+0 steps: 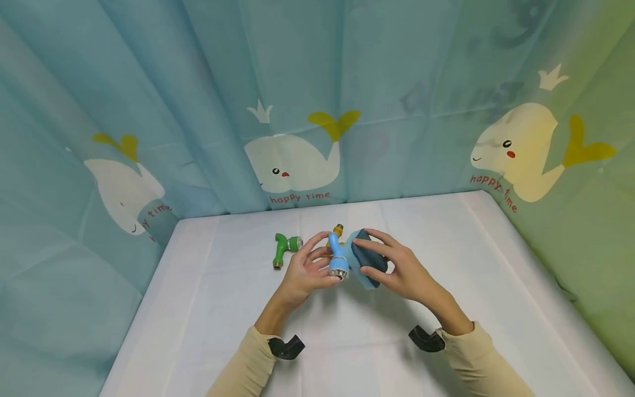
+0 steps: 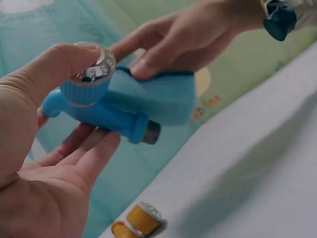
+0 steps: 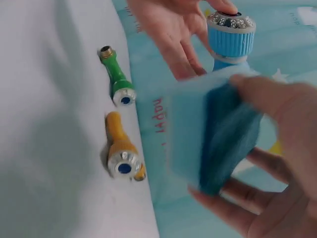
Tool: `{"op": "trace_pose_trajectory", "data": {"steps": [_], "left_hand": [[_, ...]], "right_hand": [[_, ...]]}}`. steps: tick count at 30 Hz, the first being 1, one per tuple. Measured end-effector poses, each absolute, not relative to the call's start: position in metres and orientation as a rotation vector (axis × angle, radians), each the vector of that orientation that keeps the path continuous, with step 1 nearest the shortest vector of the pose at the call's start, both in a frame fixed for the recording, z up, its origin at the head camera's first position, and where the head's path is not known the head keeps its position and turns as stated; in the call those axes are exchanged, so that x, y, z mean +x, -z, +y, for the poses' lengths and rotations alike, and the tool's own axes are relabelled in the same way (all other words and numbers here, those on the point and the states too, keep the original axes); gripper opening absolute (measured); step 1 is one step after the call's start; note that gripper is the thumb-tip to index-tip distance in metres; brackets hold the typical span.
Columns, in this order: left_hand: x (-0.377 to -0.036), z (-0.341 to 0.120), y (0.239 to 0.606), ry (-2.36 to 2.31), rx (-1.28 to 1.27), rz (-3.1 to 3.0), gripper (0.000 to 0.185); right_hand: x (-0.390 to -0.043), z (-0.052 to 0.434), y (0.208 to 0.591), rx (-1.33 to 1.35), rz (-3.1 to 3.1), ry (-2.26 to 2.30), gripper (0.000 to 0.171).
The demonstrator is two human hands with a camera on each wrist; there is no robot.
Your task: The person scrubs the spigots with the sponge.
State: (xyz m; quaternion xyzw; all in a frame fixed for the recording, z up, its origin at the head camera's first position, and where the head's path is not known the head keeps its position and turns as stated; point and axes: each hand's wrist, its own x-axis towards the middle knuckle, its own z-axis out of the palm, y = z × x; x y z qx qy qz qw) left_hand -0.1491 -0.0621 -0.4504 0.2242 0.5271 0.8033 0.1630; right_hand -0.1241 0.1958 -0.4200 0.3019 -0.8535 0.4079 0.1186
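My left hand [image 1: 327, 258] pinches a blue plastic tap [image 1: 338, 258] above the table, thumb on its silver-rimmed cap [image 2: 91, 67] and fingers [image 2: 84, 148] under the body. My right hand [image 1: 371, 251] grips a light blue sponge [image 1: 368, 259] with a dark scouring face and presses it against the tap's side. In the left wrist view the sponge [image 2: 158, 96] lies along the blue tap [image 2: 101, 109]. In the right wrist view the sponge [image 3: 213, 134] fills the foreground, blurred, with the blue tap [image 3: 230, 37] behind it.
A green tap [image 1: 284, 247] lies on the white table cover [image 1: 223, 309] left of my hands. A yellow tap [image 1: 338, 229] lies just behind them; both taps, green [image 3: 116, 77] and yellow [image 3: 121, 148], appear side by side. Whale-print curtains [image 1: 297, 110] close three sides.
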Motion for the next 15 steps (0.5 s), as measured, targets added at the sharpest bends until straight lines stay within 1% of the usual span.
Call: {"op": "trace_pose_trajectory", "data": {"steps": [5, 10, 15], "left_hand": [[-0.1499, -0.0623, 0.4500, -2.303, 0.679, 1.484, 0.100], [-0.1492, -0.0633, 0.4515, -2.321, 0.681, 1.481, 0.099], [-0.1499, -0.0649, 0.4518, -2.349, 0.661, 1.482, 0.099]], "right_hand": [[-0.1244, 0.1925, 0.4220, 0.890, -2.480, -1.278, 0.060], [-0.1263, 0.1940, 0.4262, 0.859, -2.548, -1.125, 0.058], [-0.1283, 0.1908, 0.4229, 0.816, -2.519, -1.182, 0.059]]}}
